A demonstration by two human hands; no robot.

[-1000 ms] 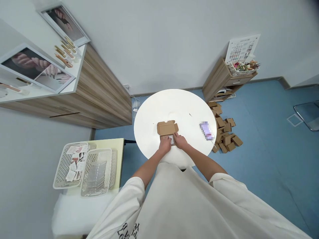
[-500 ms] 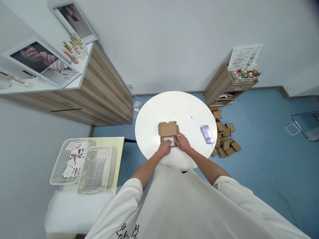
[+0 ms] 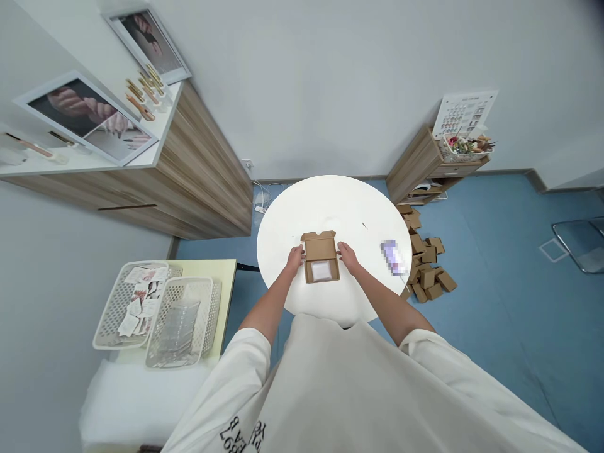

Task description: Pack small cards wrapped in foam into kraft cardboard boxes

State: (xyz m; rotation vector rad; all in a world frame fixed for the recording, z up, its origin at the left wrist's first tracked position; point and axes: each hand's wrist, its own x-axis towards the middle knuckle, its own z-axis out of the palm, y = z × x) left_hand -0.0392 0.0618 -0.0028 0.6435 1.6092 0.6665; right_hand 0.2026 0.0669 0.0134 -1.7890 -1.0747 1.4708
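A small brown cardboard mailer box (image 3: 321,246) lies on the white round table (image 3: 302,204) with its lid folded back. In its tray sits a flat white packet (image 3: 321,270). My left hand (image 3: 296,258) is at the box's left side, fingers apart beside the hinge and lid edge. Opposite it, my right hand (image 3: 348,256) has its fingers apart at the right edge near the lid's side flap. Whether the fingertips touch the cardboard is too small to tell.
A pixelated purple item (image 3: 392,257) and a small thin dark object (image 3: 364,225) lie to the right on the table. Several cardboard boxes (image 3: 427,277) are piled on the floor. White baskets (image 3: 211,314) stand on a side table at left, near a wooden cabinet (image 3: 202,163).
My left hand has come off the white packet and moved to the box's left side. My right hand has shifted slightly outward and up. The packet now shows in full.
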